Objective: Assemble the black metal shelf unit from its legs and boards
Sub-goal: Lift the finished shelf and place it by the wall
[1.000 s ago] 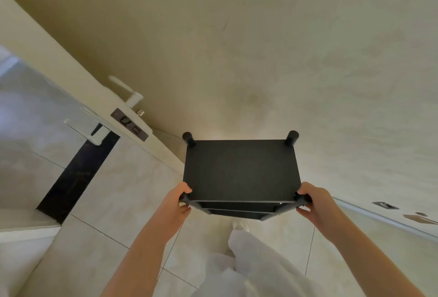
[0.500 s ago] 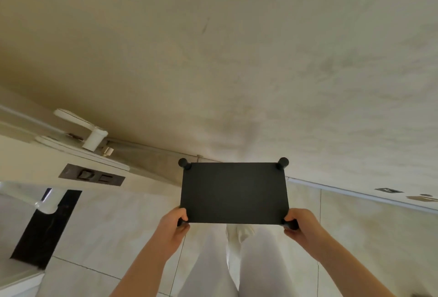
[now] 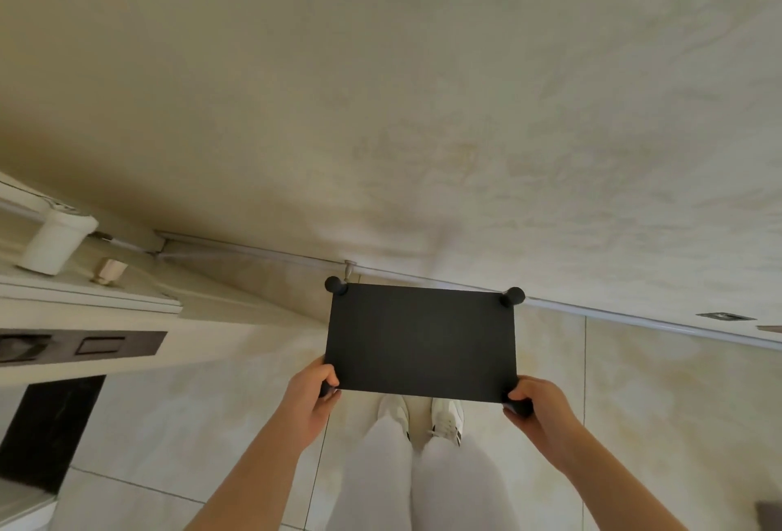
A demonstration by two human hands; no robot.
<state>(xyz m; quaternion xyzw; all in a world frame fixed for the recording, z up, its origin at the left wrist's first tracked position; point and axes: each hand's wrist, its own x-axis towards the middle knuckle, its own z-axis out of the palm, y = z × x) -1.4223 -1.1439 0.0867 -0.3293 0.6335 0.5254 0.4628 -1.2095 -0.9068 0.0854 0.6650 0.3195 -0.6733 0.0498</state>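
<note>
Head view, only feed I'm getting. Black shelf unit (image 3: 422, 340) is sitting at 6 o'clock from frame centre, close to the wall (image 3: 381, 107), above the tiled floor (image 3: 634, 403). I'm looking straight down on it, so I'm seeing only the top board (image 3: 423, 357). Lower boards are hidden, and I can't tell whether the feet are touching the floor.

Left hand (image 3: 311, 397) is wrapping the leg at the board's 7 o'clock corner. Right hand (image 3: 539, 407) is wrapping the leg at the 5 o'clock corner. Both are closed firm around the posts.

Handling, my read: metal frame, so stiff, and moderate weight for two hands. The matt finish should be giving decent friction. I'm favouring the leg posts over the thin board edge, since the edge offers little to hold. If the joints are push-fit, lifting by the top could be pulling them apart.

Looks: flat matt black rectangle, round leg cap (image 3: 335, 285) at 11 o'clock, second cap (image 3: 513, 297) at 1 o'clock. Nothing is looking bent or skewed from here.

White shoes (image 3: 446, 420) are showing just under the near edge, and a white door handle (image 3: 55, 240) at 9 o'clock.
</note>
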